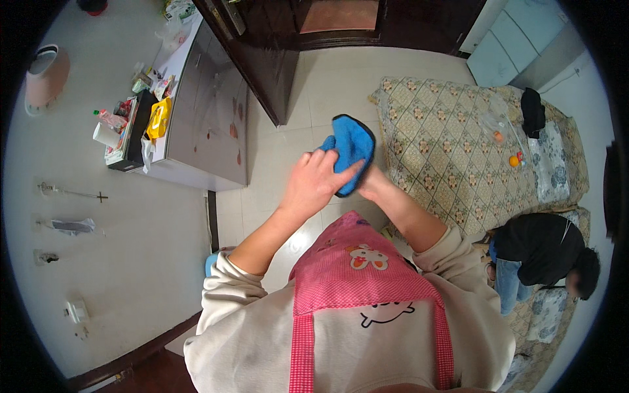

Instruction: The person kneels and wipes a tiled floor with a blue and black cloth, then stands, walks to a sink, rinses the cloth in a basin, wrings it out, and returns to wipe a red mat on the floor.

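A blue cloth [355, 140] with black edging, folded over, is between my two hands in front of my chest. My left hand [314, 179] lies on its near left side, with the thumb stretched across the cloth and the fingers curled at its edge. My right hand [372, 182] grips it from the right and underneath; most of those fingers are hidden behind the fabric. Below the hands hangs my pink checked apron [339, 275] with a rabbit patch.
To the left, a cabinet [211, 113] carries a yellow wipes pack [158, 118], a black box [140, 127] and bottles. A dark door [260, 59] stands open ahead. On the right is a couch [442, 157] with a patterned cover; a person [538, 250] sits bent over nearby.
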Demonstrator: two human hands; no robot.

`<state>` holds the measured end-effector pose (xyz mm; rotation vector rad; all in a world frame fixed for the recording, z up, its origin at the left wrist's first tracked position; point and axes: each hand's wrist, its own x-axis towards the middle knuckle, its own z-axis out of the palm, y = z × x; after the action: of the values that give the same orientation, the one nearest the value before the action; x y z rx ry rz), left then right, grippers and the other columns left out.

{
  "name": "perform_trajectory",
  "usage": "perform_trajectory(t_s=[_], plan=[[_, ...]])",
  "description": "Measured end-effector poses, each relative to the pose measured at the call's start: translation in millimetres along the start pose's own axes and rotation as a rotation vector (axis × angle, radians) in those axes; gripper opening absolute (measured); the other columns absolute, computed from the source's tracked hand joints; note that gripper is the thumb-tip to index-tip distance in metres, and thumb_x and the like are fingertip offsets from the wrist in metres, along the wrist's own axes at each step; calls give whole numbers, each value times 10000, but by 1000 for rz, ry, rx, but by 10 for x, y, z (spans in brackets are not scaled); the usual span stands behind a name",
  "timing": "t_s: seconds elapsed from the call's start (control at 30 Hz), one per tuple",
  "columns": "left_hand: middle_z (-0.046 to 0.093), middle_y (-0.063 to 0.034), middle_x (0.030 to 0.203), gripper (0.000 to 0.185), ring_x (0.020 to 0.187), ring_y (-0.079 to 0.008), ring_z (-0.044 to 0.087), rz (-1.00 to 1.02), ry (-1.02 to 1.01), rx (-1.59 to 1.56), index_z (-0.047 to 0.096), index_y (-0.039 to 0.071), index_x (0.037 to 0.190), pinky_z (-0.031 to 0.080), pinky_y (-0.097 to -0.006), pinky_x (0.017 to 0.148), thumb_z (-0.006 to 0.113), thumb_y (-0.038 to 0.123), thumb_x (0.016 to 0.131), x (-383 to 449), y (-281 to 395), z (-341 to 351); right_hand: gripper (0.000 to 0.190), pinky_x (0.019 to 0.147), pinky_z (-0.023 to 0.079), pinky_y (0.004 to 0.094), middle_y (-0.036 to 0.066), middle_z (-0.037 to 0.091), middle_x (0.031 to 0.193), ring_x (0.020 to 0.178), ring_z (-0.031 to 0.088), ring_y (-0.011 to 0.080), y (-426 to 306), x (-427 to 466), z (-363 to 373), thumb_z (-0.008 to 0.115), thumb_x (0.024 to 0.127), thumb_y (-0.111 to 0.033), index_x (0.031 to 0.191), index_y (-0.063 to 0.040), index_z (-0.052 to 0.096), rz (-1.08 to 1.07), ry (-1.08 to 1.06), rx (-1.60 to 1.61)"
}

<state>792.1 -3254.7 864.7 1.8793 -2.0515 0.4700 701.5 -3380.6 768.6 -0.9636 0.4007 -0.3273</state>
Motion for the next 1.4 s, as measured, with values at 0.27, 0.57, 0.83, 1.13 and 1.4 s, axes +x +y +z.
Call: perform_trajectory(t_s=[0.27,0.57,0.83,1.13,1.4], plan=[[585,42,1091,201,887,-208,479,145,341,-3,636,325,805,387,-343,749,605,283,611,-328,-57,326,112,647,477,241,-7,545,781,694,521,87,-451,-11,-209,478,981,-197,963,-105,540,-15,269,26],[590,50,1066,211,834,-193,469,122,521,-19,618,306,837,374,-326,749,630,280,628,-460,-167,452,230,454,240,195,-67,363,636,523,288,38,-933,-394,-249,428,1008,-253,844,-103,488,-40,265,-152],[594,24,1088,167,918,-232,471,136,551,-170,601,280,782,395,-383,826,663,253,629,-480,-265,491,297,532,392,287,53,500,617,580,493,142,-639,-719,392,495,970,-275,796,-34,478,-406,-88,-1129],[613,-48,1105,208,1216,-355,403,-282,473,-748,540,155,703,62,-610,1095,725,111,621,-212,-108,15,335,568,329,234,-61,401,696,649,359,55,-710,-763,575,436,1010,-273,773,-39,468,-139,-41,-475],[536,-85,1114,241,1116,-305,458,-365,504,-839,524,127,694,174,-599,1089,650,-25,556,-265,-298,-12,339,578,295,204,-85,345,709,655,328,29,-642,-734,417,402,1014,-312,747,-108,439,-150,32,-318]])
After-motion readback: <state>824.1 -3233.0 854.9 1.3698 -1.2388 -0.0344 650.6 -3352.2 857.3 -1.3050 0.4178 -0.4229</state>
